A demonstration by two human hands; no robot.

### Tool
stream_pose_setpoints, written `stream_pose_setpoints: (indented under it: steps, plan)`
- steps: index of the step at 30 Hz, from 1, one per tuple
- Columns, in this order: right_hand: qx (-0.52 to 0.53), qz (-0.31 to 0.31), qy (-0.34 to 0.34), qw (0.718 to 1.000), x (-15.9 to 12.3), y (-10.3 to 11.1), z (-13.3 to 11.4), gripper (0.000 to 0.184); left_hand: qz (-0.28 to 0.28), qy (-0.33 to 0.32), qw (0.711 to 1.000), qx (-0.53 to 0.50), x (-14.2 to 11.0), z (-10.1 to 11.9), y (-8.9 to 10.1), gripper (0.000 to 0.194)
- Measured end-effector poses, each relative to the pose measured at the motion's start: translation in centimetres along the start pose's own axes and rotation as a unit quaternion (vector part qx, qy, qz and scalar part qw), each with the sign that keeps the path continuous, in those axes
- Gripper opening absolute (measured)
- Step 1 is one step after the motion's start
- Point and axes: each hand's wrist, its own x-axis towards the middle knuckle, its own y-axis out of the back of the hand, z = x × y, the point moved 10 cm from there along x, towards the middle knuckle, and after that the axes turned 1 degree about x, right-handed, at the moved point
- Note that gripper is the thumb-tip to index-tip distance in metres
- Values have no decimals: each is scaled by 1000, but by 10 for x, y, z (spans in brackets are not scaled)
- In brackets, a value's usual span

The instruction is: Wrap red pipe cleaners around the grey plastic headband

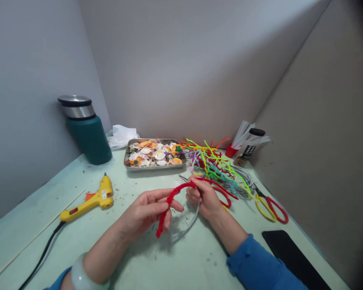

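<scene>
My left hand [148,211] pinches a headband [187,226], a thin clear hoop whose near part is wrapped in a red pipe cleaner [172,196]. The wrapped section curves up from my left fingers towards my right hand [204,197]. My right hand is closed on the free end of the red pipe cleaner near the top of the hoop. Both hands hover just above the pale green table [78,241], close together at its middle.
A yellow glue gun [92,200] lies to the left with its black cord. A metal tray [155,166] of shells sits behind. Several coloured pipe cleaners [214,165] are piled at the right, with yellow and red scissors [270,206], a black phone [293,257] and a green flask [86,129].
</scene>
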Motion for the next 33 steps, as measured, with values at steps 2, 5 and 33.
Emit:
stream_pose_setpoints:
  steps: [2, 5, 33]
  plan:
    - [-10, 6, -4, 1000, 1, 2, 1, 25, 6, 5, 1000, 9, 1, 0, 1, 35]
    - [-34, 30, -6, 999, 2, 6, 1, 28, 57, 14, 997, 44, 2, 0, 9, 33]
    - [-250, 45, -24, 967, -15, -27, 13, 30, 117, -112, 839, 519, 0, 28, -1, 23]
